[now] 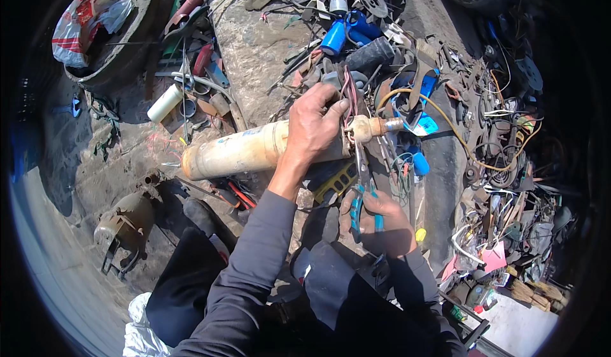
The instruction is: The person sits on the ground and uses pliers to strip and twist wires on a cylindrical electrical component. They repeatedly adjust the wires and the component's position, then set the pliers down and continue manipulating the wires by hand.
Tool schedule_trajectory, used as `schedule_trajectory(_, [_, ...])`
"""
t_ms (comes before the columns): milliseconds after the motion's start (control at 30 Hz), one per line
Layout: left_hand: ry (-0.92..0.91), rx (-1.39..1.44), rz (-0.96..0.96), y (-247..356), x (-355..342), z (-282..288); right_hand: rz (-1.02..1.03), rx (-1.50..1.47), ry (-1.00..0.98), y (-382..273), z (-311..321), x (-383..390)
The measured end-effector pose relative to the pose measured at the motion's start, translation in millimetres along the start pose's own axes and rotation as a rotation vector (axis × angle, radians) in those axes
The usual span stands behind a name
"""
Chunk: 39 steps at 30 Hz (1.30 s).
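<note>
A long, stained cream cylinder lies across the middle, its narrower neck and threaded end pointing right. My left hand rests on top of it near the neck, its fingers closed round reddish wires that stick up beside the thumb. In my right hand, below the neck, is a pair of pliers with teal handles. The jaws reach up to the neck, where the wires meet the cylinder; what exactly they bite on is too small to tell.
Beyond the cylinder lie blue cans and metal scrap. A yellow-brown hose curves over the junk heap at right. A round tub with a plastic bag stands far left. Nearer left lies a rusty rounded vessel. A yellow slotted piece sits under the cylinder.
</note>
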<state>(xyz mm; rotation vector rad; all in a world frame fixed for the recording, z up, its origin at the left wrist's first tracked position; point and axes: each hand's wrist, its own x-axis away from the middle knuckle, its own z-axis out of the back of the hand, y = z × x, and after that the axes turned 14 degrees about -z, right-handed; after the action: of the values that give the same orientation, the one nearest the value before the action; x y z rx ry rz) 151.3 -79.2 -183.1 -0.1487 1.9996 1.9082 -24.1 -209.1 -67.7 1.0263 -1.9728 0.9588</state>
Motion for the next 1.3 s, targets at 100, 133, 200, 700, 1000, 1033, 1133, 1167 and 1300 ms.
schedule_trajectory(100, [-0.007,-0.017,0.011,-1,1,-2,-0.043,0.106,0.120,-7,-1,14])
schedule_trajectory(133, [-0.015,-0.027,0.016,-1,1,-3,-0.051,0.134,0.160,-10,-2,15])
schedule_trajectory(200, [-0.026,-0.013,0.026,-2,0,-4,-0.043,0.204,0.236,-12,-2,18])
schedule_trajectory(700, [-0.092,0.378,0.208,0,-4,7,-0.237,1.040,0.936,116,112,-8])
schedule_trajectory(1000, [-0.163,0.351,0.186,-1,-6,9,0.013,1.081,1.021,79,81,6])
schedule_trajectory(1033, [-0.182,0.341,0.160,-2,-6,11,0.174,0.933,0.970,58,75,5])
schedule_trajectory(1133, [-0.219,0.322,0.179,-4,-6,14,0.646,0.563,0.983,-3,58,-22])
schedule_trajectory(1167, [-0.215,0.328,0.181,-4,-6,14,0.808,0.439,0.963,-23,52,-38])
schedule_trajectory(1300, [-0.206,0.259,0.102,-1,-9,7,0.781,0.050,0.394,-73,41,-75])
